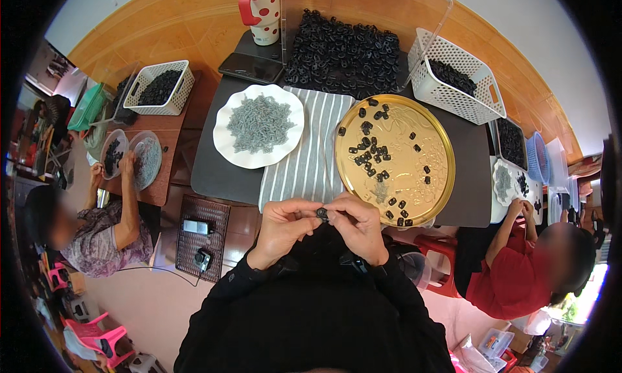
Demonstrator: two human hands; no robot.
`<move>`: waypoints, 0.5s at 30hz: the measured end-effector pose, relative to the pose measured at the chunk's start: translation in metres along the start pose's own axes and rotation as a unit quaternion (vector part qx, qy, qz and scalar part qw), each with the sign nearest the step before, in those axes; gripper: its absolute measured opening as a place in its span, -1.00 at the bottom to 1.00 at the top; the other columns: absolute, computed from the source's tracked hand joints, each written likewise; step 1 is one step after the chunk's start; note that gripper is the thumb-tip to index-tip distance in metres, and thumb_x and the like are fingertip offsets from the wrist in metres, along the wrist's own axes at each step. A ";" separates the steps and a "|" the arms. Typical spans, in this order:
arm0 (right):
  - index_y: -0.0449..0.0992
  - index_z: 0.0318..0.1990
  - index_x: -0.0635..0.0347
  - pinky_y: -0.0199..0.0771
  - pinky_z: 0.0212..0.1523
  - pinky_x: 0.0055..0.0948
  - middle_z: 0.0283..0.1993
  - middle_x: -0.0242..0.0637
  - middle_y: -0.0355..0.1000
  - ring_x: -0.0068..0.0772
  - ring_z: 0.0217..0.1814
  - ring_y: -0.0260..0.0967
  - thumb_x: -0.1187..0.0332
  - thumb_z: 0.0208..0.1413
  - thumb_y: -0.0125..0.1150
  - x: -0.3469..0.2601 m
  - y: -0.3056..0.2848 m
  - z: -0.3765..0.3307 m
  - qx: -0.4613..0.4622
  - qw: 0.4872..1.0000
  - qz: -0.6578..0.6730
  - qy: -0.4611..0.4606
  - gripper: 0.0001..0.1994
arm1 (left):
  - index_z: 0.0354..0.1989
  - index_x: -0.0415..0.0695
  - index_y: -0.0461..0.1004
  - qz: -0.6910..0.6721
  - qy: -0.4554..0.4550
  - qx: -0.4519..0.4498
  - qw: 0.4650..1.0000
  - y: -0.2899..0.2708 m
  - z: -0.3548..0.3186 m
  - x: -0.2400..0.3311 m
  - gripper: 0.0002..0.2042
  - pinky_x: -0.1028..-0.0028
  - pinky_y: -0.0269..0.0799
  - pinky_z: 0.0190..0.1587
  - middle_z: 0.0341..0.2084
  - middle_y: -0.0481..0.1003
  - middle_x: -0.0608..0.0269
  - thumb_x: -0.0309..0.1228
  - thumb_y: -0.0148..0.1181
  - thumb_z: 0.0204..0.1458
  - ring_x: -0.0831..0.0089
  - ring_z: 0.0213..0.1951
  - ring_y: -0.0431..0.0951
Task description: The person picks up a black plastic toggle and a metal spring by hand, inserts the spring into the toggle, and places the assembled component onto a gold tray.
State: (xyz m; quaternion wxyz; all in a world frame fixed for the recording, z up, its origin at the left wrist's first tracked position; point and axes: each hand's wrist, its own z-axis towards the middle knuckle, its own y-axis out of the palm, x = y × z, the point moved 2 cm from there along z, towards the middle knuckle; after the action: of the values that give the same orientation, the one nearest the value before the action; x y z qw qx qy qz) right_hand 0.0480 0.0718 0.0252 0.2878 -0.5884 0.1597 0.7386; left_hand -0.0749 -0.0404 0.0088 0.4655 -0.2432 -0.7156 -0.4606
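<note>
**Small black part pinched between both hands, trays just beyond**

The left hand (283, 225) and right hand (359, 224) meet fingertip to fingertip, each grip closed on one small black part (322, 212) held over the near edge of the bench (214, 172). The step in hand looks like fitting or joining something on that part; the next move likely calls for fine fingertip pressure.

Just beyond the right grip, a round gold tray (435, 179) carries scattered black parts. Beyond the left grip, a white scalloped plate (223, 124) holds a heap of thin grey pieces. Farther out, a clear tray (343, 49) is packed with black parts, and a white basket (453, 98) holds more.
</note>
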 end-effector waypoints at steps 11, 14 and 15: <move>0.48 -0.22 0.37 0.30 -0.44 -0.57 -0.39 -0.25 0.38 -0.49 -0.44 0.31 0.68 -0.03 0.13 -0.005 -0.001 0.001 -0.020 0.998 -0.042 -0.040 -0.81 | -0.22 -0.25 0.57 -0.001 0.033 0.012 0.999 0.002 0.000 -0.001 -0.74 0.73 0.22 -0.66 -0.53 0.51 0.26 -0.75 0.18 -0.11 0.69 -0.61 0.41; 0.47 -0.18 0.36 0.33 -0.43 -0.54 -0.36 -0.23 0.37 -0.43 -0.43 0.34 0.68 -0.07 0.18 -0.013 0.004 -0.001 -0.029 0.999 -0.031 -0.022 -0.75 | -0.22 -0.26 0.57 -0.008 0.029 0.017 0.999 -0.001 0.001 -0.001 -0.75 0.73 0.23 -0.66 -0.51 0.52 0.24 -0.74 0.19 -0.10 0.68 -0.60 0.42; 0.47 -0.18 0.36 0.33 -0.43 -0.54 -0.36 -0.23 0.37 -0.43 -0.43 0.34 0.68 -0.07 0.18 -0.012 0.004 -0.001 -0.029 0.999 -0.031 -0.022 -0.75 | -0.22 -0.26 0.57 -0.015 0.020 0.020 0.999 -0.001 0.001 -0.001 -0.76 0.72 0.24 -0.66 -0.50 0.53 0.24 -0.74 0.19 -0.10 0.68 -0.60 0.42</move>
State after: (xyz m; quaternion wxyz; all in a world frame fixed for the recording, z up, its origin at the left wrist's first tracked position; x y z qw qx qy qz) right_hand 0.0482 0.0648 0.0358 0.2968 -0.5850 0.1134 0.7462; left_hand -0.0758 -0.0401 0.0075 0.4776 -0.2135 -0.7190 -0.4576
